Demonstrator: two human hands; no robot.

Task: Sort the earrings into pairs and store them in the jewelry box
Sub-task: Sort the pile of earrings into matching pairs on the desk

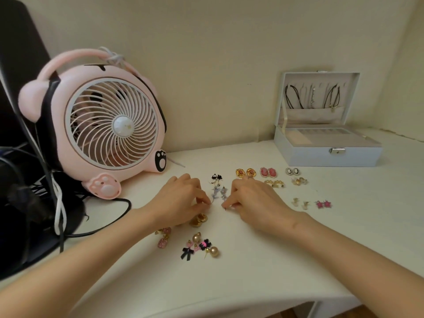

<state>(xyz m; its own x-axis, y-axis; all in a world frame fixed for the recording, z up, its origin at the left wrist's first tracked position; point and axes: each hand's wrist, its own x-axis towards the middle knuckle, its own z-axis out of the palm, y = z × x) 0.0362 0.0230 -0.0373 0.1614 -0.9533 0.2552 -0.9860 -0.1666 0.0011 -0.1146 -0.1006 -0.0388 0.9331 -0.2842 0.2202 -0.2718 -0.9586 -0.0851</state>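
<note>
Two silvery-blue dangling earrings [219,193] lie side by side at the middle of the white desk. My left hand [181,198] pinches the lower end of the left one. My right hand [250,198] pinches the lower end of the right one. Beyond them lies a black dangling earring [216,177]. To the right, matched pairs are laid out: gold-and-pink ovals [245,172], pink cameos [268,172], silver cameos [293,171], pink stars [323,204]. A loose heap of gold balls, bows and pink earrings [199,245] sits near me. The open pale-blue jewelry box [330,154] stands at the back right.
A pink cat-shaped desk fan [107,125] stands at the back left, with black and white cables [57,203] trailing beside it. The desk's front edge [229,304] runs below my forearms. A wall stands close behind the box.
</note>
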